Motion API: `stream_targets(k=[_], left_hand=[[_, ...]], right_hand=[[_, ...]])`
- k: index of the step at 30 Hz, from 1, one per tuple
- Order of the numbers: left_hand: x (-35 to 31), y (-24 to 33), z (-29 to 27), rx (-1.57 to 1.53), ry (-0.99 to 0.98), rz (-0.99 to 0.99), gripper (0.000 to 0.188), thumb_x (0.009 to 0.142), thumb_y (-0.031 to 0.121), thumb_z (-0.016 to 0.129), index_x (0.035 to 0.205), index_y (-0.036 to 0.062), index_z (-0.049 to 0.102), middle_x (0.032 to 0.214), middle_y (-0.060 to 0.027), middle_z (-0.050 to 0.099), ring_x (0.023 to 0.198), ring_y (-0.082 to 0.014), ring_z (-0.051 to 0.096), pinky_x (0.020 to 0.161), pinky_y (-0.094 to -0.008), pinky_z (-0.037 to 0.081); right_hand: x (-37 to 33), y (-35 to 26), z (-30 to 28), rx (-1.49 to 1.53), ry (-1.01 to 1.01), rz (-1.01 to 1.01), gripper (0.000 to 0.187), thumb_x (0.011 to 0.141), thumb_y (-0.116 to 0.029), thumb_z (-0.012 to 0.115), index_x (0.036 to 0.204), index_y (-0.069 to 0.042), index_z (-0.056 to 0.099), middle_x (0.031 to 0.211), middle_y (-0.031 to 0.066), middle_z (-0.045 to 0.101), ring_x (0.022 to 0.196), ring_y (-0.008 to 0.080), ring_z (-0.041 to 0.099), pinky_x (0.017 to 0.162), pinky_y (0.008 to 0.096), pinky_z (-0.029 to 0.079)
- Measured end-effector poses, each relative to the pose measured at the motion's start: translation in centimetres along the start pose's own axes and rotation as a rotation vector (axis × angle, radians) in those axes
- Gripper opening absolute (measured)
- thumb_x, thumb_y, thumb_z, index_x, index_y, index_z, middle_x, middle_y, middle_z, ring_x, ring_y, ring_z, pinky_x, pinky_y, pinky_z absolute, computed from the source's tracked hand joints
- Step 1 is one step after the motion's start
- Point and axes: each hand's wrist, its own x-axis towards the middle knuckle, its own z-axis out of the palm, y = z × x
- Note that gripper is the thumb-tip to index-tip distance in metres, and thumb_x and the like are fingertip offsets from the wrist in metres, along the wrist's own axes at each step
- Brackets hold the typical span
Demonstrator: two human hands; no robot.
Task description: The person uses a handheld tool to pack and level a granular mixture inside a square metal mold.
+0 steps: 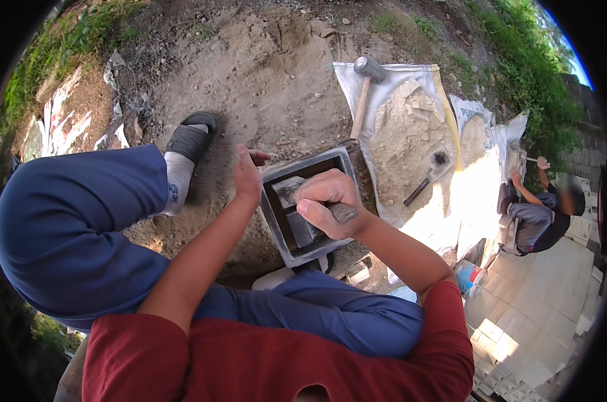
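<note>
My right hand (pixel 331 203) is closed around a worn, grey-brown handle (pixel 343 213) above a grey rectangular box-shaped mould (pixel 320 252). The tool's far end is partly hidden by my fingers, and a grey, flat metal-looking piece (pixel 288 190) shows beside them inside the mould. The mould stands on the ground between my legs, its inside dark. At its left rim, my left hand (pixel 248 175) is held up with fingers stretched out and nothing in it.
Beyond the mould, a mallet (pixel 362 107) lies on a white sack sheet (pixel 347 75) bearing pale powder (pixel 404 127). A small dark-handled tool (pixel 417 192) rests there too. At right, another person (pixel 551 208) sits beside pale tiles (pixel 524 301); a colourful container (pixel 469 278) stands nearer.
</note>
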Motion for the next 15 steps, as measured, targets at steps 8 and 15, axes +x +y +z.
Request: stream_targets(k=[8,15], left_hand=[[0.0,0.2,-0.4,0.012,-0.007,-0.024,0.081,0.105,0.06,0.019,0.077,0.003,0.069,0.08,-0.008,0.07,0.078,-0.0179,0.061,0.083,-0.0343,0.046],[0.0,0.6,0.2,-0.029,-0.018,-0.085,0.084,0.103,0.063,0.01,0.078,0.0056,0.066,0.081,-0.0068,0.07,0.077,-0.0178,0.059,0.08,-0.0339,0.043]], right_hand=[[0.7,-0.7,1.4,0.054,0.121,-0.004,0.028,0.089,-0.005,0.062,0.065,-0.001,0.049,0.055,0.006,0.039,0.048,0.0164,0.037,0.048,0.0307,0.032],[1.2,-0.5,1.3,0.028,0.117,-0.017,0.028,0.087,-0.004,0.056,0.061,0.0,0.046,0.055,0.0082,0.038,0.047,0.0217,0.04,0.047,0.0347,0.032]])
